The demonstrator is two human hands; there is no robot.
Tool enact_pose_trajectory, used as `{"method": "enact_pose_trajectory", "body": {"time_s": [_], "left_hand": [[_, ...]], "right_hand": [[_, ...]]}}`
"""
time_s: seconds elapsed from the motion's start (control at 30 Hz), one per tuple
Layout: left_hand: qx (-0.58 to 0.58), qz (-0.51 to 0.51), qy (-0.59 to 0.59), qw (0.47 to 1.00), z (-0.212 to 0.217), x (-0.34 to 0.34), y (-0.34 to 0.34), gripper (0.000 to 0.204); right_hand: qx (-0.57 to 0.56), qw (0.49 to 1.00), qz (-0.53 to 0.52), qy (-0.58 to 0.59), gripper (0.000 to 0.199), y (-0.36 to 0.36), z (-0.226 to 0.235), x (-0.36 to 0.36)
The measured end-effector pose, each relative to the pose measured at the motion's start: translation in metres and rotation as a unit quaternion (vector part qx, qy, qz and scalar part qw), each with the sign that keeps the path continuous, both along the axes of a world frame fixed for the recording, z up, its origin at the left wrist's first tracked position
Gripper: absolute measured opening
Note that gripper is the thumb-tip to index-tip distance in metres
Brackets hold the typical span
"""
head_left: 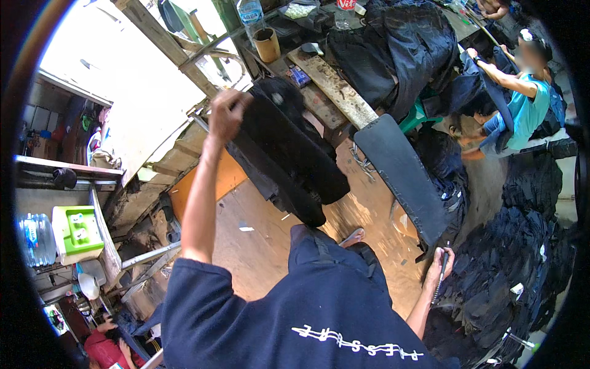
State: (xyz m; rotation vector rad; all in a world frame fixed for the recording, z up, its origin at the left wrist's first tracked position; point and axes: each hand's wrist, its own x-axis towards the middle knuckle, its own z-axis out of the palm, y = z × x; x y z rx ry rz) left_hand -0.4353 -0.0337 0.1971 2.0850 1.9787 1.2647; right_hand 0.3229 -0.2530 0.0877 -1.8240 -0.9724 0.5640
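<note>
1. One black cloth (pixel 289 147), matte, soft, bulky: already draped, beside the left edge of the wooden surface (pixel 335 86). Finished share not readable.
2. Hands: left hand (pixel 227 114) curled near cloth's upper-left edge, can't tell if gripping; right hand (pixel 434 270) closed around slim pen-like tool (pixel 444 259), coiled cord.
3. Padded board (pixel 399 175): smooth, black, rounded corners.
4. Crumpled dark heap (pixel 491 264) beyond its right edge; done or pending unclear.
</note>
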Motion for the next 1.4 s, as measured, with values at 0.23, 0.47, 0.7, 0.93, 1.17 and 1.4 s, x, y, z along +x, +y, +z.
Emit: {"method": "enact_pose_trajectory", "body": {"time_s": [0.23, 0.47, 0.7, 0.93, 1.17, 1.4], "left_hand": [[-0.347, 0.185, 0.141, 0.909, -0.163, -0.11, 0.032, 0.12], [-0.484, -0.27, -0.027, 0.832, -0.317, 0.189, -0.128, 0.073], [-0.53, -0.293, -0.267, 0.75, -0.242, 0.345, -0.103, 0.056], [-0.488, -0.138, -0.201, 0.838, -0.17, 0.381, -0.078, 0.036], [-0.469, -0.034, -0.122, 0.874, -0.115, 0.466, -0.096, 0.02], [-0.394, -0.125, -0.055, 0.909, -0.083, 0.573, -0.006, 0.015]], "right_hand": [[-0.032, 0.999, 0.004, -0.018, 0.025, -0.033, -0.021, -0.037], [-0.08, 0.994, -0.066, 0.019, 0.041, -0.081, -0.039, -0.013], [0.013, 0.987, -0.157, 0.035, 0.043, -0.039, -0.072, 0.089], [0.093, 0.978, -0.152, -0.106, 0.053, 0.163, -0.131, 0.218], [-0.02, 0.972, -0.183, -0.149, 0.074, 0.277, -0.271, 0.31], [0.006, 0.981, -0.165, -0.103, 0.052, 0.239, -0.304, 0.354]]}}
